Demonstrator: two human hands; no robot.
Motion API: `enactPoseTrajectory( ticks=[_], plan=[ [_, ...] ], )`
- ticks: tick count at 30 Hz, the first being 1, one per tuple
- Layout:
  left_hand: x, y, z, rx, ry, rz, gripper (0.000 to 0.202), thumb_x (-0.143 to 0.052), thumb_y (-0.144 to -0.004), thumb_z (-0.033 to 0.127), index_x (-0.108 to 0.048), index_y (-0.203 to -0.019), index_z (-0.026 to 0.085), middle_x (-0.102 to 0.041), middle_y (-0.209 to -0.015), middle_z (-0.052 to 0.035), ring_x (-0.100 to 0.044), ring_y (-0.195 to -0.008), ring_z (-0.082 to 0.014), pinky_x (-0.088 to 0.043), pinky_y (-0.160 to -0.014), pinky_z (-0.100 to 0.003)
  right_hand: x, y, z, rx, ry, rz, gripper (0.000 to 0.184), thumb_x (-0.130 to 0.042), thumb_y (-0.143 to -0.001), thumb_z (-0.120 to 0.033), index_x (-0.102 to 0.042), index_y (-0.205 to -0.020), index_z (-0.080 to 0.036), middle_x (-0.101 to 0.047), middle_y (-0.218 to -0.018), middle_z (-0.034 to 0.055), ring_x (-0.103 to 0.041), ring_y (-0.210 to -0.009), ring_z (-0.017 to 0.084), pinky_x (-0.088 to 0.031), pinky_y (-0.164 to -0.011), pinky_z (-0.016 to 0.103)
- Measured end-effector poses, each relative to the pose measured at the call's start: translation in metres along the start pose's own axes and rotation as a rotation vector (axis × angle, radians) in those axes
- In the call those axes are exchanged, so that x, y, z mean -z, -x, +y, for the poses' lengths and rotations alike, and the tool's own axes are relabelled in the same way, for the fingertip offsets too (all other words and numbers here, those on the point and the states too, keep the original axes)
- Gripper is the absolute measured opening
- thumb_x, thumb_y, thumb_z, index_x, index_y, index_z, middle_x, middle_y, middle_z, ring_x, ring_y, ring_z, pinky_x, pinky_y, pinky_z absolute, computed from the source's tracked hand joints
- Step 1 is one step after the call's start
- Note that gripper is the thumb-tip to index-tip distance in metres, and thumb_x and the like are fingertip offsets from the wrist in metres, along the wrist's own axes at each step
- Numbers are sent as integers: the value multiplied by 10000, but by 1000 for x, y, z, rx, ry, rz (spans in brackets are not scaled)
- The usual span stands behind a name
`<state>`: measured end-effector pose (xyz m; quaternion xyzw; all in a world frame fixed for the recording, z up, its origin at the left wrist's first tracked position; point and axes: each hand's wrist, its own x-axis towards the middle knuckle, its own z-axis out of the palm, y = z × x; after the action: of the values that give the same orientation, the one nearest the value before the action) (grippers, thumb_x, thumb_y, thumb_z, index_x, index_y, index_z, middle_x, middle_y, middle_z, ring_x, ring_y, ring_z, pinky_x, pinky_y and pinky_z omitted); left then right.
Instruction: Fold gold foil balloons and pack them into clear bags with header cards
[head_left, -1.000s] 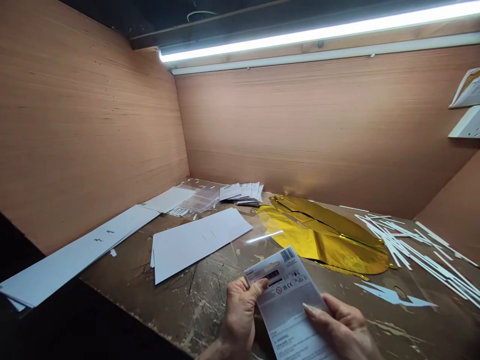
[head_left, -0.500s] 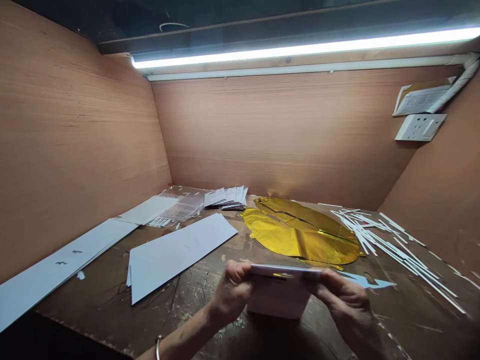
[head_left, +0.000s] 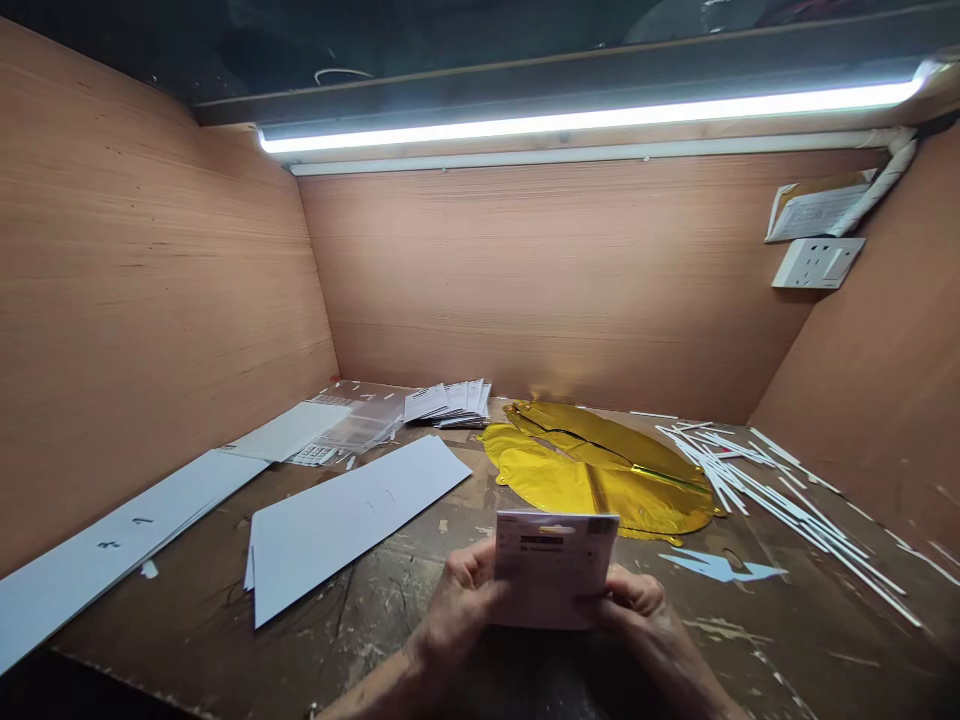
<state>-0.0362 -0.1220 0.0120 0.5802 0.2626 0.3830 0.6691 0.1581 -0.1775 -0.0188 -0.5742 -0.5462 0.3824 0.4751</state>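
A flat printed packet (head_left: pixel 553 570) with a hang slot near its top edge stands upright between my two hands, above the front of the worktable. My left hand (head_left: pixel 469 592) grips its left edge, thumb on the near face. At the lower right side, my right hand (head_left: pixel 637 605) pinches it the same way. The fingers behind the packet are hidden. Just beyond it lie shiny gold foil pieces (head_left: pixel 547 480), flat on the table. A pale blue pointed scrap (head_left: pixel 724 568) rests to the right of my right hand.
White card sheets (head_left: pixel 352 520) lie left of centre, with long white strips (head_left: pixel 127 535) along the left wall. Similar printed packets (head_left: pixel 450 403) are piled at the back beside clear plastic sleeves (head_left: pixel 367 420). Thin white sticks (head_left: pixel 795 515) scatter on the right. Wooden walls enclose the worktable (head_left: pixel 360 610).
The packet has tilted up so its printed face shows more. Both hands have slid lower along its sides, the right hand moving left and clear of the blue scrap.
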Motion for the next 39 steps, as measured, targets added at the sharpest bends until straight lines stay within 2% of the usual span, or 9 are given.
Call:
enactPoseTrajectory(
  ticks=[5,15,20,22,25,27,29,33,39],
  plan=[
    [6,-8,-5,-48,-35,64,240,-577,-734,303,-694,-867,142,-668,-783,-56,-564,-814,-210,-421,-735,-267,4,-2,-6,38,14,57,244,-602,-677,-375,-695,-825,-204,-633,-753,21,-530,-749,198,-430,-687,285],
    [10,-3,-34,44,-2,109,240,-583,-716,320,-697,-792,124,-664,-724,-49,-569,-728,-199,-425,-678,-268,1,-4,14,15,-62,-71,266,-530,-742,-371,-692,-824,-178,-660,-777,27,-551,-800,210,-427,-730,297],
    [13,-19,-35,61,-33,204,282,-594,-682,340,-631,-812,93,-634,-680,-50,-577,-671,-189,-442,-614,-264,-3,-21,4,-12,168,-9,270,-491,-754,-339,-636,-857,-136,-665,-809,32,-581,-735,185,-437,-615,240],
    [17,-26,-32,122,-174,334,427,-597,-661,383,-557,-960,82,-610,-637,-43,-581,-612,-198,-450,-567,-283,-6,-35,-1,-39,318,-14,288,-476,-751,-308,-608,-923,-119,-663,-819,36,-589,-694,162,-425,-556,211],
    [24,-31,-27,110,-715,476,604,-557,-671,440,-446,-1141,76,-615,-805,-109,-593,-755,-264,-459,-645,-361,-11,-55,-4,-97,482,-20,253,-579,-662,-328,-648,-764,-106,-651,-659,28,-575,-585,155,-370,-469,196],
    [27,-33,-28,-50,-1110,372,575,-535,-684,450,-474,-1154,124,-541,-1092,-164,-489,-1033,-313,-396,-823,-432,-13,-65,-4,-103,570,35,262,-655,-578,-372,-651,-660,-124,-638,-626,29,-570,-602,172,-353,-484,209],
    [30,-36,-36,-183,-1361,120,562,-532,-683,492,-508,-1154,187,-398,-1289,-146,-302,-1205,-332,-269,-943,-489,-8,-70,-3,-88,671,120,302,-654,-580,-418,-651,-722,-151,-646,-695,37,-573,-689,190,-361,-553,228],
    [35,-45,-60,-185,-1521,-249,677,-450,-687,627,-442,-1230,222,-298,-1345,-142,-213,-1240,-359,-154,-969,-558,42,-78,3,-95,873,347,310,-515,-748,-403,-576,-970,-196,-614,-943,64,-545,-875,185,-359,-719,247],
    [40,-55,-85,-235,-1622,-214,665,-459,-680,635,-435,-1214,239,-329,-1309,-140,-258,-1218,-368,-119,-971,-560,172,-96,37,-373,1133,722,331,-456,-807,-339,-518,-1036,-109,-514,-1050,184,-464,-1013,295,-339,-801,394]
  ],
)
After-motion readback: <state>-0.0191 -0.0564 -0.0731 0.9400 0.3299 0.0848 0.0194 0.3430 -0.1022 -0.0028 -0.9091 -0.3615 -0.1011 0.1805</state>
